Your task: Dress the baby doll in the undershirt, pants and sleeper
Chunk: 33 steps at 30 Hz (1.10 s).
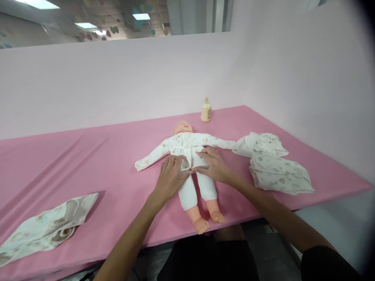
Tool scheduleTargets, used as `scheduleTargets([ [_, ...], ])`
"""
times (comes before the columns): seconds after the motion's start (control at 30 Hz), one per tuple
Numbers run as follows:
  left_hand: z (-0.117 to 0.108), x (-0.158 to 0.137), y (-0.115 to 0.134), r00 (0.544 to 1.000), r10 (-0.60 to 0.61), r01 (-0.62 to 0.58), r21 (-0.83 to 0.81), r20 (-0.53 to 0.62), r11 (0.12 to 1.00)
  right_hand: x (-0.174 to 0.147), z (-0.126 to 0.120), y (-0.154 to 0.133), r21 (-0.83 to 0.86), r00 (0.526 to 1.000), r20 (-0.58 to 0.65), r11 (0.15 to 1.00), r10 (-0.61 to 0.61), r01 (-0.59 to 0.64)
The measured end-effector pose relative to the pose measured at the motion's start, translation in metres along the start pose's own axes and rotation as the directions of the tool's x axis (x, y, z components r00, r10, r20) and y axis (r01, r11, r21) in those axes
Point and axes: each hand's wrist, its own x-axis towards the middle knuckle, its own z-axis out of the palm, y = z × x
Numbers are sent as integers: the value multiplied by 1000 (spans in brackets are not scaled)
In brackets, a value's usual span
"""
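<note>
A baby doll (183, 127) lies on its back on the pink-covered table, head toward the wall and bare feet toward me. It wears a white baby shirt (164, 150) with a small print, sleeves spread out to both sides. My left hand (171, 177) is closed on the shirt's lower front edge, left of the middle. Across from it, my right hand (213, 164) grips the hem on the other side, thumb and fingers pinching the cloth. The two thumbs nearly meet at the doll's waist. Below them show the doll's white cloth legs (187, 193).
A pump bottle (206, 112) stands behind the doll near the wall. Crumpled white printed baby clothes (278, 168) lie to the right. Folded printed baby clothing (43, 228) lies at the left front. The pink table cover (117, 168) ends just beyond the doll's feet.
</note>
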Motion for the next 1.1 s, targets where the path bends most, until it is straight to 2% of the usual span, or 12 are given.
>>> scheduleTargets([
  [0.17,5,-3,11,999,45,-43,385,4,922,7,-1,-9,-216,993,60,969,-106,116],
  [0.27,8,2,9,993,113,-90,518,-13,851,11,1,-11,-319,985,107,933,-137,165],
  [0.43,8,-9,7,959,268,-172,564,-91,808,8,0,-15,-271,989,85,953,-120,139],
  [0.6,11,-22,15,948,317,-258,550,-13,794,11,3,-25,-363,987,101,919,-123,152],
  [0.77,13,-32,13,973,221,-168,440,-72,882,13,8,-26,-412,985,87,895,-150,173],
  [0.9,3,-56,-2,982,115,-86,186,-151,979,-6,0,-25,-220,996,44,972,-76,84],
  [1.0,-11,-82,-33,983,-75,94,106,-167,990,-34,-11,-26,7,995,-80,999,51,-50],
  [1.1,-28,-109,-79,921,-339,373,184,-194,909,-69,-17,-30,123,973,-178,985,143,-122],
])
